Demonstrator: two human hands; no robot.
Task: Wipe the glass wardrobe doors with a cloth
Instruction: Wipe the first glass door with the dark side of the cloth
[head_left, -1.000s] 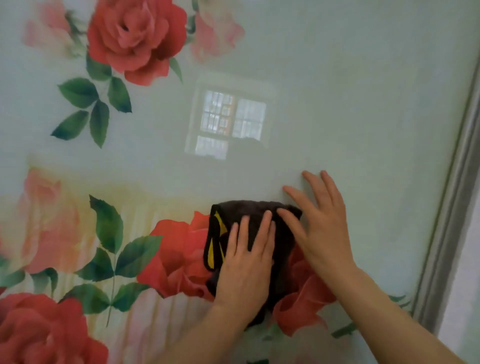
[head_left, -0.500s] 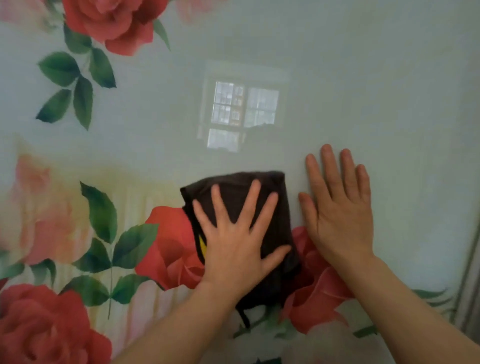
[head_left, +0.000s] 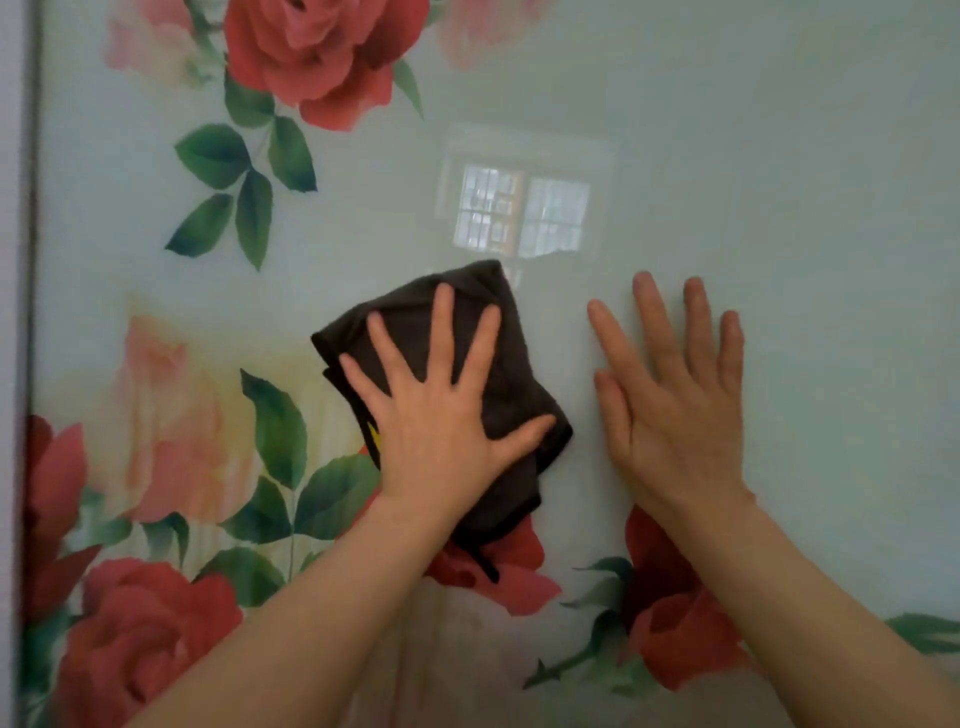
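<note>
A pale green glass wardrobe door (head_left: 753, 156) printed with red and pink roses and green leaves fills the view. A dark brown cloth (head_left: 514, 374) with a bit of yellow showing lies flat against the glass at the middle. My left hand (head_left: 441, 415) presses on the cloth with its fingers spread and straight. My right hand (head_left: 675, 400) lies flat on the bare glass just to the right of the cloth, fingers straight, apart from the cloth.
The door's grey frame edge (head_left: 26, 260) runs down the far left. A window's reflection (head_left: 519, 218) shows on the glass above the cloth.
My left hand has slid the cloth up and to the left across the glass. The right hand has parted from the cloth. The view has shifted, bringing the left frame edge in.
</note>
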